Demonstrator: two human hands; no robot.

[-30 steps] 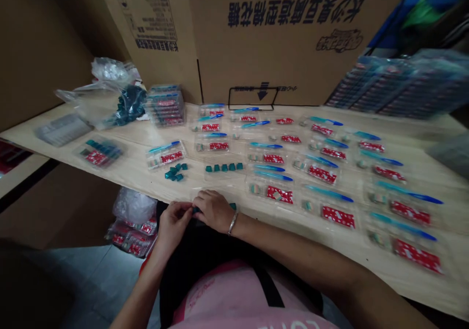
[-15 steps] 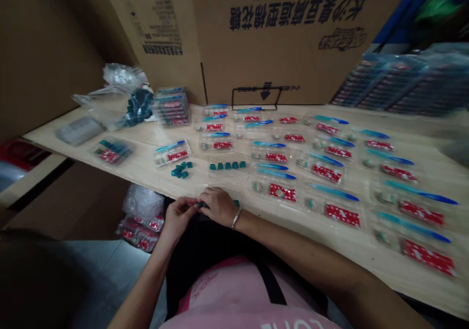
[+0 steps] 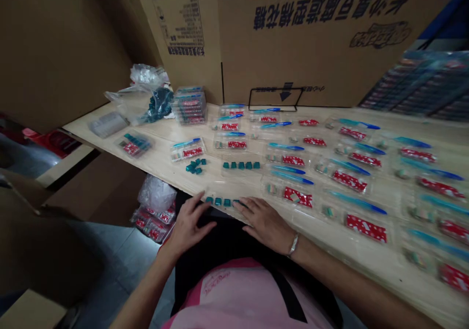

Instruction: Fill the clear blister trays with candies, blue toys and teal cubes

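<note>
A row of teal cubes (image 3: 227,202) sits in a clear plastic tray at the table's front edge. My left hand (image 3: 189,223) is at the tray's left end, fingers stretched out and thumb apart. Over the right end lies my right hand (image 3: 266,221), its fingers extended and covering part of the row. Neither hand visibly grips anything. Behind them, a second row of teal cubes (image 3: 241,165) stands in another clear tray, with a small loose heap of teal cubes (image 3: 196,166) to its left.
Clear trays holding blue pens (image 3: 354,201) and red dotted packets (image 3: 366,227) cover the right side. Stacked filled boxes (image 3: 189,106), a bag of teal cubes (image 3: 160,103) and clear lids (image 3: 108,124) stand at the back left. A large cardboard box (image 3: 311,51) walls the rear.
My hands were together at a teal cube over the front edge; now they are apart, one at each end of the front tray, whose row shows. The view has shifted left.
</note>
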